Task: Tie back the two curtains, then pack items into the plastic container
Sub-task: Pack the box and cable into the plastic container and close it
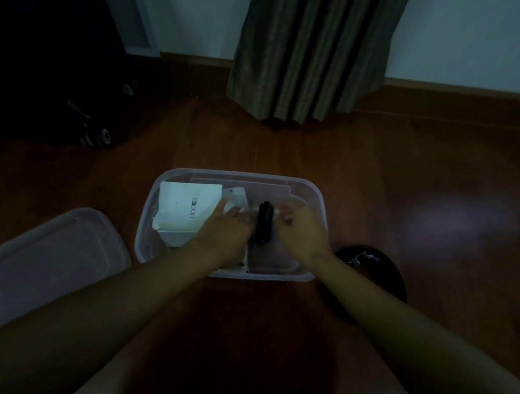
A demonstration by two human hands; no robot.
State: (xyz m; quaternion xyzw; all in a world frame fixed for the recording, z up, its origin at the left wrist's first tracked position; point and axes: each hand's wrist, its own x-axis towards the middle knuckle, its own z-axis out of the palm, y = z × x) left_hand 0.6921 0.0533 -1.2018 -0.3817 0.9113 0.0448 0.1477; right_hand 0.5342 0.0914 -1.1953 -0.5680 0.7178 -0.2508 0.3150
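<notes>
A clear plastic container stands open on the wooden floor in front of me. Inside it on the left lies a white box with a small printed mark, and a small pale packet lies behind my fingers. A black oblong object sits in the middle of the container. My left hand and my right hand are both inside the container, one on each side of the black object, fingers curled against it. A striped curtain hangs to the floor straight ahead.
The container's clear lid lies on the floor at the lower left. A dark round object with a metal clip sits right of the container. A dark suitcase with wheels stands at the far left. The room is dim.
</notes>
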